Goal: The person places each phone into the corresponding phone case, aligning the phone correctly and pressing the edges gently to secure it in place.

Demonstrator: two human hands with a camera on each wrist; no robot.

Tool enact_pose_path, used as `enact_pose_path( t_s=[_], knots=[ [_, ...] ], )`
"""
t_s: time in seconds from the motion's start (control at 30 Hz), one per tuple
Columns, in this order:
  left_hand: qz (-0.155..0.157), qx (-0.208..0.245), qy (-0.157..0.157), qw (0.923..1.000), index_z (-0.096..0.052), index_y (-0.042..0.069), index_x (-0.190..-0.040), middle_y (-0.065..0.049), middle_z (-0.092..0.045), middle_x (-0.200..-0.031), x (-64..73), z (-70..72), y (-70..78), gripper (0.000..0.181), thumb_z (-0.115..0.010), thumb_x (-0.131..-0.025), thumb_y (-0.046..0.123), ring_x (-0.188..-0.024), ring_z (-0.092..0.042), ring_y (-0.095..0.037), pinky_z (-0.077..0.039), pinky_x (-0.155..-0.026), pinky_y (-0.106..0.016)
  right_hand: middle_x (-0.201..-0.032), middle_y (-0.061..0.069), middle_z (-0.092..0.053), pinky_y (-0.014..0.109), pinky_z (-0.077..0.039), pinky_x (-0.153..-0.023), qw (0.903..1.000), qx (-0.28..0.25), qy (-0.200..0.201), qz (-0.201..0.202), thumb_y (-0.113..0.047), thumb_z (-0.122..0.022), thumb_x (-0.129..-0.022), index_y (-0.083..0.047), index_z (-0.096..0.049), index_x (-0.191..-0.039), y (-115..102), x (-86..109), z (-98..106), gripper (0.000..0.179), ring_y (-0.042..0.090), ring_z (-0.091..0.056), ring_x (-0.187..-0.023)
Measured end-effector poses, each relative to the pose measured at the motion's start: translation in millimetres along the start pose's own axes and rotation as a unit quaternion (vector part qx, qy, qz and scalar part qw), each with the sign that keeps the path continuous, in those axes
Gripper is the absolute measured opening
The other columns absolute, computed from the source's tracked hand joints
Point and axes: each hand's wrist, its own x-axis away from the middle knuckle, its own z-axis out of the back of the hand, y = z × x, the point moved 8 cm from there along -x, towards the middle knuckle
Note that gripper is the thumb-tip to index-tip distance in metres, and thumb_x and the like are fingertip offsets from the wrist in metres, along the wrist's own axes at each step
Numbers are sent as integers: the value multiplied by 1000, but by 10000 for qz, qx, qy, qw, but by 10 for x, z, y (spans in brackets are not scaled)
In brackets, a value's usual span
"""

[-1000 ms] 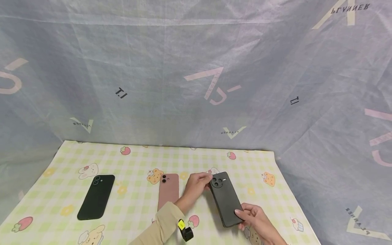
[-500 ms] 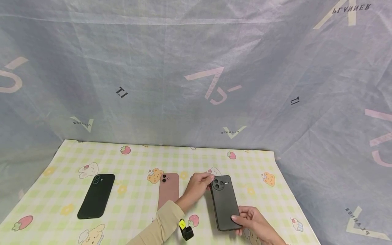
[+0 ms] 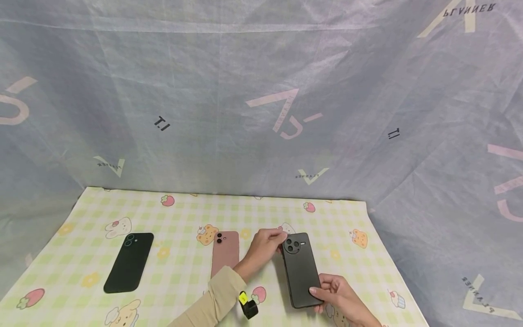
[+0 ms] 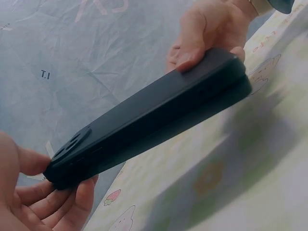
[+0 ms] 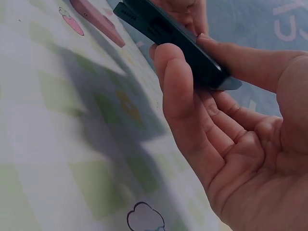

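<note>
Both hands hold a dark grey smartphone [image 3: 301,274] above the tablecloth, its back with a round camera ring facing up. My left hand [image 3: 263,252] pinches the corner beside the camera ring, thumb on top and fingers below. At the opposite end, my right hand [image 3: 339,293] grips the lower right corner, thumb lying on the back. From the side, in the left wrist view, the phone [image 4: 144,113] shows an upper and a lower layer, with a seam between them widening toward the right hand's end. In the right wrist view, curled fingers [image 5: 175,91] lie under the phone's edge.
A pink phone [image 3: 225,254] lies left of the left hand, partly covered by the sleeve. Farther left lies a black phone [image 3: 128,263]. The checkered tablecloth [image 3: 184,272] ends at a grey curtain [image 3: 220,113] behind and on both sides.
The held phone has turned slightly, its lower end swinging left and toward the person, with the right hand moving along. The left hand keeps its hold on the corner; the other phones stay put.
</note>
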Motion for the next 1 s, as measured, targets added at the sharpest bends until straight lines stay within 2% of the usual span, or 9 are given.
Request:
enact_pose_path(
  t_s=[0.13, 0.2, 0.3, 0.43, 0.53, 0.63, 0.8, 0.93, 1.0],
  knots=[
    [226, -8, 47, 9997, -84, 5, -110, -9, -80, -88, -4, 3, -17, 29, -69, -107, 30, -67, -71, -17, -63, -75, -48, -79, -2, -71, 28, -64, -73, 9998, 106, 123, -68, -7, -61, -109, -6, -63, -97, 4, 17, 16, 12, 11, -76, -73],
    [307, -55, 35, 9995, -84, 5, -108, -4, -79, -87, -5, 4, -30, 29, -70, -106, 30, -66, -71, -17, -62, -74, -46, -79, -1, -71, 28, -64, -74, 9997, 133, 173, -95, -7, -62, -109, -6, -61, -95, 4, 26, 24, 14, 11, -75, -73],
    [353, -82, -15, 9993, -84, 2, -107, -5, -78, -88, -5, 5, -41, 28, -70, -107, 27, -67, -70, -16, -63, -73, -45, -75, -2, -67, 29, -64, -74, 9994, 174, 266, -131, -8, -63, -108, -2, -55, -91, 5, 34, 39, 20, 11, -75, -71],
    [218, -40, -100, 9997, -82, -3, -112, -16, -80, -104, -8, 4, -22, 28, -68, -108, 21, -68, -70, -13, -64, -76, -46, -68, -5, -56, 32, -65, -75, 9988, 279, 384, -132, -8, -63, -108, 14, -39, -89, 6, 34, 55, 38, 12, -75, -70],
    [75, 42, -160, 9998, -81, -6, -111, -25, -74, -128, -5, 2, -3, 27, -66, -109, 17, -68, -71, -13, -64, -77, -49, -65, -6, -49, 32, -66, -75, 9983, 333, 456, -132, -9, -64, -108, 20, -29, -92, 9, 29, 62, 48, 12, -75, -69],
    [8, 127, -227, 9997, -80, -8, -110, -28, -74, -123, -1, 1, 13, 28, -65, -109, 15, -69, -73, -20, -64, -76, -52, -65, -5, -52, 32, -65, -73, 9979, 328, 526, -163, -9, -66, -107, 18, -35, -90, 15, 26, 68, 44, 12, -74, -69],
    [10, 160, -283, 9995, -79, -9, -113, -22, -78, -91, -6, 0, 28, 27, -64, -109, 14, -71, -75, -32, -64, -77, -53, -69, -1, -64, 31, -65, -72, 9976, 324, 581, -203, -10, -67, -106, -1, -53, -87, 18, 23, 74, 25, 11, -74, -68],
    [83, 182, -327, 9993, -79, -8, -111, -20, -79, -93, -19, -5, 16, 27, -63, -110, 14, -69, -75, -26, -64, -78, -51, -76, 2, -74, 30, -65, -72, 9976, 358, 573, -138, -10, -67, -106, 6, -61, -95, 0, 15, 73, 20, 11, -74, -67],
    [91, 190, -355, 9991, -79, -8, -111, -20, -79, -94, -24, -5, 8, 28, -63, -110, 14, -69, -74, -22, -64, -78, -51, -75, 2, -73, 30, -65, -73, 9976, 368, 580, -129, -10, -66, -106, 11, -59, -94, -5, 13, 74, 25, 11, -74, -66]
  ],
)
